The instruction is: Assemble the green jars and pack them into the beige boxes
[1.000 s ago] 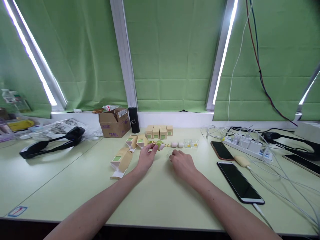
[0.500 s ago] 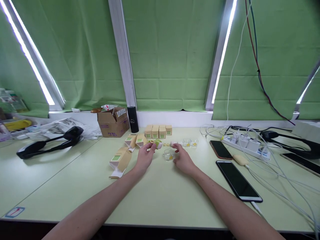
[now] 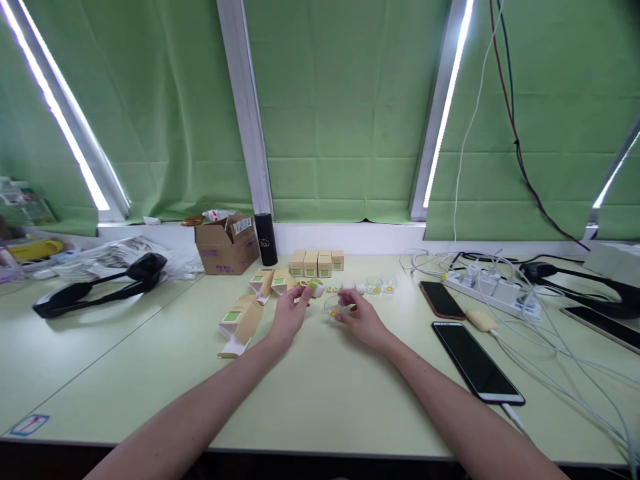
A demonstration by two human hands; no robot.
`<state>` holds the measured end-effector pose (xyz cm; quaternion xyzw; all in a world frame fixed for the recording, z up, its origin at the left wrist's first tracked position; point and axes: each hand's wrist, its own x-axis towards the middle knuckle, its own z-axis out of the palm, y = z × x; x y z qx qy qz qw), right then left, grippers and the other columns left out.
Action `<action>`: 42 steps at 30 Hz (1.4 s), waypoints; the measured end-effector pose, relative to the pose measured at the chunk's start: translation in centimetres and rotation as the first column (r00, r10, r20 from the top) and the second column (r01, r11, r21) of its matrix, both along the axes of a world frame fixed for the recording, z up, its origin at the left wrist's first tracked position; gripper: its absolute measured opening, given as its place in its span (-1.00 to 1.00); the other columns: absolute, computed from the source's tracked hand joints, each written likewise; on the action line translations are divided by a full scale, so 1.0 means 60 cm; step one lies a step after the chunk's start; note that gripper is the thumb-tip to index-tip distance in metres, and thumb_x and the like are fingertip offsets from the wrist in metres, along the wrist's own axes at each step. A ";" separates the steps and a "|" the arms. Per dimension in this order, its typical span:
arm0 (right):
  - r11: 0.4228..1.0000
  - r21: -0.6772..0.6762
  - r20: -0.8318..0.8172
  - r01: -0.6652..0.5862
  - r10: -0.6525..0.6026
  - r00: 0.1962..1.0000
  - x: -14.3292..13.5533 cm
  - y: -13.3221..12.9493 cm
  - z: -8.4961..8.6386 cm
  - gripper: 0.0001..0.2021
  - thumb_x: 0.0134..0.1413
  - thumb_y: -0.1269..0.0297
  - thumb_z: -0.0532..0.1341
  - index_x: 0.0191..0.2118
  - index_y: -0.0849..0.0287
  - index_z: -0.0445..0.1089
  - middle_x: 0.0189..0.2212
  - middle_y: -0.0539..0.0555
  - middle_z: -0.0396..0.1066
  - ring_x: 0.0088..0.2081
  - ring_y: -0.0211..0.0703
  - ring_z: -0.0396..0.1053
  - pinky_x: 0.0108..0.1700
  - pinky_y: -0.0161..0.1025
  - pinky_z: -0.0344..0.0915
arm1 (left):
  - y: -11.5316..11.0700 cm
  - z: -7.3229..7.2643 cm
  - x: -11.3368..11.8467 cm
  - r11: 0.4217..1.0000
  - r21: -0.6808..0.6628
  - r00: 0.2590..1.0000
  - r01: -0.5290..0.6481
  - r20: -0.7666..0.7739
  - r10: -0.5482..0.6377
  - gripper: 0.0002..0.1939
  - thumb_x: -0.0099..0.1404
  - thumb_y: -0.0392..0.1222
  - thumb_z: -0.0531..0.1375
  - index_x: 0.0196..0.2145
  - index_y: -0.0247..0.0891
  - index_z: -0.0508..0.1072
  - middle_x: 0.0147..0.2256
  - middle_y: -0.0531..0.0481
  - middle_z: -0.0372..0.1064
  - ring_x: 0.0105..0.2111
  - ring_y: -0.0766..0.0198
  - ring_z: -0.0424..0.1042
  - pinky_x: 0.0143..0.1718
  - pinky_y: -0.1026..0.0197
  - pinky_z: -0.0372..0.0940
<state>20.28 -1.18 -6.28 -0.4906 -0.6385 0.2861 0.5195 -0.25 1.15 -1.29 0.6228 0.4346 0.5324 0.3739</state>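
Note:
My left hand (image 3: 292, 313) pinches a small green-and-white roll-like piece (image 3: 316, 288); its exact kind is too small to tell. To its right, my right hand (image 3: 364, 321) has thumb and fingers closed on the right side of a small clear cup (image 3: 331, 307) with a yellow spot at its bottom. Behind that hand are small white cylinders (image 3: 360, 288) and two more clear cups (image 3: 374, 285) with yellow spots. Tiny yellow pieces (image 3: 331, 289) lie between the hands. Left of my left hand are opened kraft boxes (image 3: 242, 316) with green labels.
Several closed kraft boxes (image 3: 311, 264) stand at the back, near a black bottle (image 3: 266, 239) and a cardboard carton (image 3: 226, 248). On the right lie two phones (image 3: 477, 360), a power strip (image 3: 493, 290) and loose cables. A black strapped device (image 3: 105, 285) rests at left.
My right hand has moved slightly left, and its fingers have closed on the clear cup, which has shifted a little left. My left hand stays in place with the green-and-white piece.

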 end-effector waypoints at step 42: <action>0.964 -0.049 -0.637 -0.260 0.170 0.752 -0.008 0.017 -0.011 -0.36 -0.35 0.17 0.60 -0.03 0.02 0.46 -0.15 0.05 0.44 -0.28 -0.15 0.48 -0.31 -0.15 0.53 | -0.010 0.002 0.005 0.998 0.005 0.995 0.069 -0.074 -0.069 -0.42 0.18 0.39 0.25 -0.31 -0.25 0.58 -0.26 -0.09 0.58 -0.26 0.11 0.51 -0.17 0.16 0.39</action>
